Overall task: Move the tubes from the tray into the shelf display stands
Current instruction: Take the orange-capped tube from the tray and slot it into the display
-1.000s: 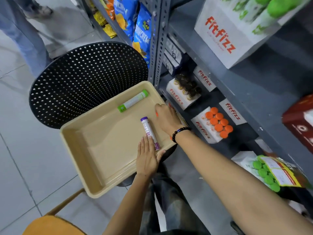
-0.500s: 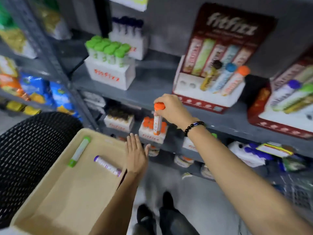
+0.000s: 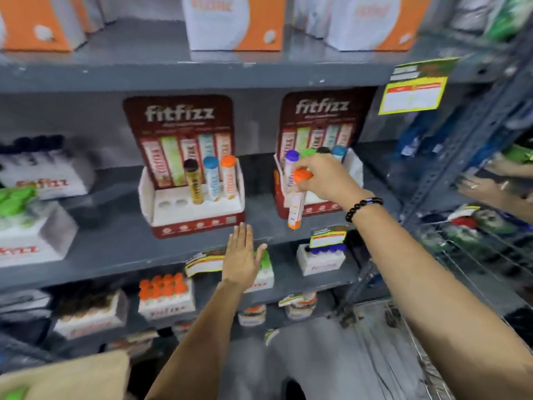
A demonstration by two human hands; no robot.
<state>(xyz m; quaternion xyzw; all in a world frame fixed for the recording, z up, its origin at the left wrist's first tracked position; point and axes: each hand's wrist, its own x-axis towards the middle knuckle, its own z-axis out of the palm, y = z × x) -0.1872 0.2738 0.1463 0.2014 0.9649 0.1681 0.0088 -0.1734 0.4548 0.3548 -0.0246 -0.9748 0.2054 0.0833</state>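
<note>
Before right stand [image 3: 310,207], right hand [image 3: 326,180] grip pinching orange-capped tube [image 3: 296,207], upright, cap up

Looks like shop aisle to me: grey metal shelving [image 3: 121,252] stocked with branded display stands [image 3: 190,180] of tubes, rows of boxed product, yellow price tag [image 3: 412,90] clipped to shelf edge.

Above the left hand [image 3: 241,256], a glossy printed cardboard stand [image 3: 190,197] is seen on a matt grey painted metal shelf [image 3: 121,246]. A smooth plastic-capped tube [image 3: 297,203] is gripped in the right hand [image 3: 323,177], whose wrist is ringed by shiny black beads [image 3: 364,207].
</note>
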